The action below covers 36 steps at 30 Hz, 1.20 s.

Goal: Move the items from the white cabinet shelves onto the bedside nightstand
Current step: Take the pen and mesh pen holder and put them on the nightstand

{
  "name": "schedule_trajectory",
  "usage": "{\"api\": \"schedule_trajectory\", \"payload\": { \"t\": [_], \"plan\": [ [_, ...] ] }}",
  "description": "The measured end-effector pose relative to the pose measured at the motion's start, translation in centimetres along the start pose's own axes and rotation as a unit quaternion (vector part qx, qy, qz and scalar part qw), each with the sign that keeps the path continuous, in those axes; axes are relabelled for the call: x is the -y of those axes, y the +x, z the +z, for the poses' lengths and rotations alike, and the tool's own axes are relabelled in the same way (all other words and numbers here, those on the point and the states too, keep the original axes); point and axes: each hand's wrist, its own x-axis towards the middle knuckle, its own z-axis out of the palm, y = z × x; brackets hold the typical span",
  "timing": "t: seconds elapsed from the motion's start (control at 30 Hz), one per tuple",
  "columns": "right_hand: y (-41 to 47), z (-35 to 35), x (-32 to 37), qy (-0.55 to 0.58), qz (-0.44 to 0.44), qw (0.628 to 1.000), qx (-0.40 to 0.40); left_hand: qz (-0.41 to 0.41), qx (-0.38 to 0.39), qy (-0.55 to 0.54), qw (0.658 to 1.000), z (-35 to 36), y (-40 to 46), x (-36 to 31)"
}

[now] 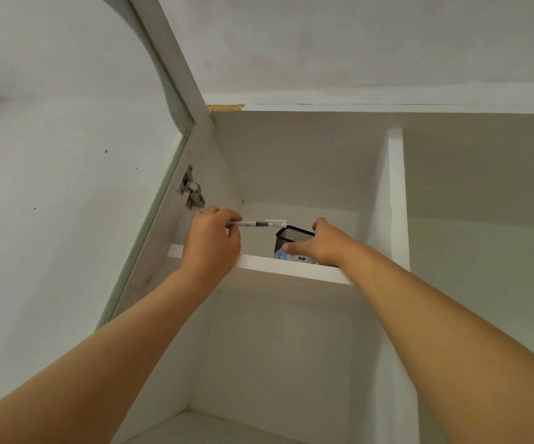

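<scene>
- The left hand (211, 240) is curled around one end of a pen (256, 224), pinching it; the pen lies level in the air above the upper shelf (269, 267), its capped end pointing right.
- The right hand (318, 243) wraps its fingers around a black mesh pen holder (293, 237), its thumb lying over a small white-and-blue packet (286, 255).
- Holder and packet stand on the upper shelf, close to its front edge.
- A metal hinge (190, 187) sits on the cabinet's left wall, just above the left hand.
- A white divider (398, 193) rises right of the right hand.
</scene>
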Motion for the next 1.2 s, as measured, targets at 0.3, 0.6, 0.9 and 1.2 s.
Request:
{"api": "schedule_trajectory", "payload": {
  "t": [0.3,0.6,0.9,1.2],
  "plan": [
    [0.27,0.03,0.14,-0.061,-0.007,0.998,0.008,0.002,-0.008,0.002,1.0,0.09,-0.1,-0.17],
    [0.31,0.06,0.02,-0.074,-0.115,0.99,-0.027,0.001,-0.004,0.007,1.0,0.03,-0.23,-0.34],
    [0.76,0.19,-0.05,-0.013,-0.111,0.993,-0.038,-0.004,-0.006,0.015,1.0,0.17,-0.17,-0.29],
    [0.32,-0.02,0.22,0.042,-0.087,0.992,-0.085,-0.002,-0.011,0.008,1.0,0.25,-0.26,-0.19]
  ]
}}
